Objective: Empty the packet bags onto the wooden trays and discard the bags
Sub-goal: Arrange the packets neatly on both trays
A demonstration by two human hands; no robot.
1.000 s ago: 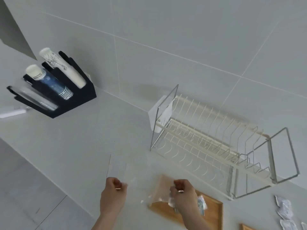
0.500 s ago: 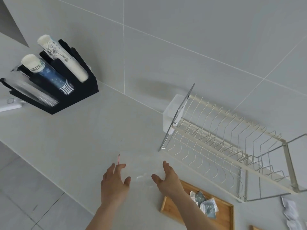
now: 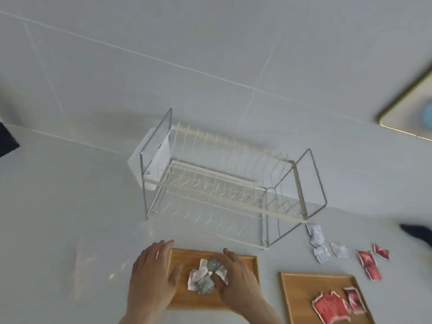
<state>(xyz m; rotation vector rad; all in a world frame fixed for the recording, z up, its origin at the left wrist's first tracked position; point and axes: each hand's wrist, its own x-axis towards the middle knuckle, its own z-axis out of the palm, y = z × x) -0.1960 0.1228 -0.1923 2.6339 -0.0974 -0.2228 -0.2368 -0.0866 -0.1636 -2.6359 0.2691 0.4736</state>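
Blurred, covered and cropped parts

The left hand (image 3: 152, 274) covers the left wooden tray's (image 3: 233, 259) left edge; the right wooden tray (image 3: 301, 288) is cut off at 5 o'clock; the gold-rimmed object (image 3: 409, 108) at 2 o'clock is blurred and cropped.

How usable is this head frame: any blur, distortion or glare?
Head view: motion blur smears the edges, worst at the gold-rimmed object upper right; wide-angle bending skews the dish rack; lighting is flat and soft, no glare; the clear bag barely shows against the counter; both hands and the left tray stay readable.
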